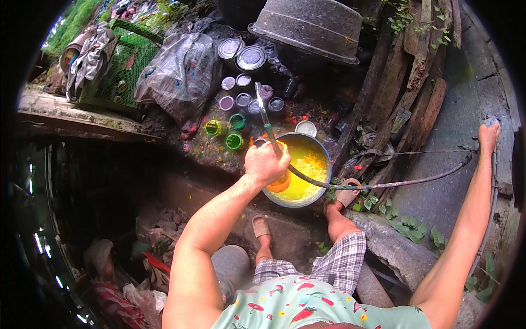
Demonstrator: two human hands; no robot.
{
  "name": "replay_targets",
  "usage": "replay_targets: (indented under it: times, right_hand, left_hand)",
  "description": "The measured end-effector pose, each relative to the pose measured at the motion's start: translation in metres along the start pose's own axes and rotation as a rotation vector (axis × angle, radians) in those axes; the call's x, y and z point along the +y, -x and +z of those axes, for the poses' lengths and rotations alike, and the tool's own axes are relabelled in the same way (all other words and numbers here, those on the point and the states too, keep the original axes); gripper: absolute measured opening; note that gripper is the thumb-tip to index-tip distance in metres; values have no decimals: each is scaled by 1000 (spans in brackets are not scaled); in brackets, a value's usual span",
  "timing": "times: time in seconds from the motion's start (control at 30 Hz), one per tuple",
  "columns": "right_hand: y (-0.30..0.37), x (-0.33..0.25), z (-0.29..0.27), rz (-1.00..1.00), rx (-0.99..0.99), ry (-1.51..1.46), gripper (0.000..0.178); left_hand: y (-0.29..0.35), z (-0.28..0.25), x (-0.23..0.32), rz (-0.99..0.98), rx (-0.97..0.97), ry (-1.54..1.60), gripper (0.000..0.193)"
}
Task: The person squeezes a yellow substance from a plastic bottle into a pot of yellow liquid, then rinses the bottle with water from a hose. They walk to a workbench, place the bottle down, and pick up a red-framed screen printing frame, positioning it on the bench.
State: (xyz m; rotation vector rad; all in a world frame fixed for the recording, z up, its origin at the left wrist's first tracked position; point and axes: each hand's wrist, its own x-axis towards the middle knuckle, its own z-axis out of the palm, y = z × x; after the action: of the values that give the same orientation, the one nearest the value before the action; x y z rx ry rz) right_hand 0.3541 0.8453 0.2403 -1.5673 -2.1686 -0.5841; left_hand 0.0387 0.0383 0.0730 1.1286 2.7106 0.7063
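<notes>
My left hand (267, 164) is closed round a dark hose (378, 185), above a round basin (329, 170) of yellow liquid with orange flecks. The hose's end points up and away; a shiny silvery stretch lies past it, and I cannot tell whether that is water or metal. Below the same hand an orange cup (280, 182) sits inside the basin; whether my fingers grip it too is hidden. Far to the right, my right hand (488, 137) is closed at the grey wall, by the top of a thin pipe (489, 203). What it holds is too small to make out.
Open paint pots, green (234, 142) and purple (227, 103), stand beyond the basin with several lidded tins (251, 57). A large metal tub (309, 30) lies at the back. Old planks (402, 93) lean on the right. Rubble (164, 222) and rags lie lower left.
</notes>
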Motion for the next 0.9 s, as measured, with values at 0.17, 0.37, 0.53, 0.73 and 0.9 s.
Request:
replay_targets:
  times: [0.17, 0.37, 0.53, 0.73, 0.9]
  right_hand:
    - [7, -11, 2, -23, -28, 29, 59]
    - [23, -35, -4, -78, -39, 110, 52]
    - [53, -67, -40, 17, 16, 147, 61]
    - [179, -212, -108, -498, 111, -595, 45]
    - [402, -371, -178, -764, -850, -1367, 29]
  left_hand:
    - [2, -1, 5, 35, 38, -29, 27]
    - [2, 1, 11, -2, -38, -8, 28]
    - [6, 1, 15, 6, -36, -34, 28]
    - [9, 2, 12, 18, -9, -23, 29]
    - [10, 3, 9, 36, -8, -12, 29]
